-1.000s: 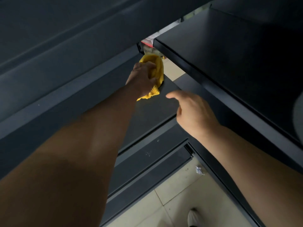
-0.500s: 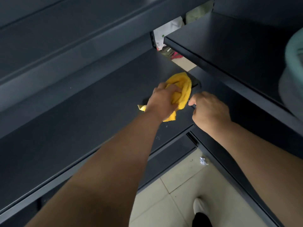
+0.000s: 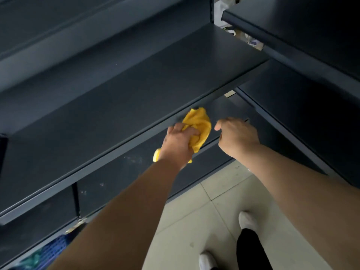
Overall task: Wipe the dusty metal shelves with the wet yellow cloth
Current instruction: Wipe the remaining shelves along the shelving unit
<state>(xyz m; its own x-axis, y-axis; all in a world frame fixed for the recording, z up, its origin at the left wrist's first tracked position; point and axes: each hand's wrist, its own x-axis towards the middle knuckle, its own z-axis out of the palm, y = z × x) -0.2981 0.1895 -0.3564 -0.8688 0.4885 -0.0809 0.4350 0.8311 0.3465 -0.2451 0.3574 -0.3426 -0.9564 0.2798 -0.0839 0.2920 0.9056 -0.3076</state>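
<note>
My left hand (image 3: 179,145) is closed around the crumpled yellow cloth (image 3: 200,123) and presses it against the front lip and underside of a wide dark metal shelf (image 3: 136,94). The cloth bulges out above and to the right of my fingers, and a small corner hangs below my wrist. Just right of it, my right hand (image 3: 237,137) curls over the front corner of the lower shelf (image 3: 224,106), thumb pointing left toward the cloth. Pale dust specks show on the panel (image 3: 134,158) under the wide shelf.
A second dark shelf unit (image 3: 292,106) stands at a right angle on the right, its upper shelf (image 3: 272,26) jutting overhead. Pale floor tiles (image 3: 214,191) and my white shoes (image 3: 247,219) are below. A blue basket (image 3: 52,248) sits low at the left.
My left hand has drawn the cloth from the shelf's far end toward me, down to the front lip. My right hand moved onto the lower shelf corner. The view pulled back.
</note>
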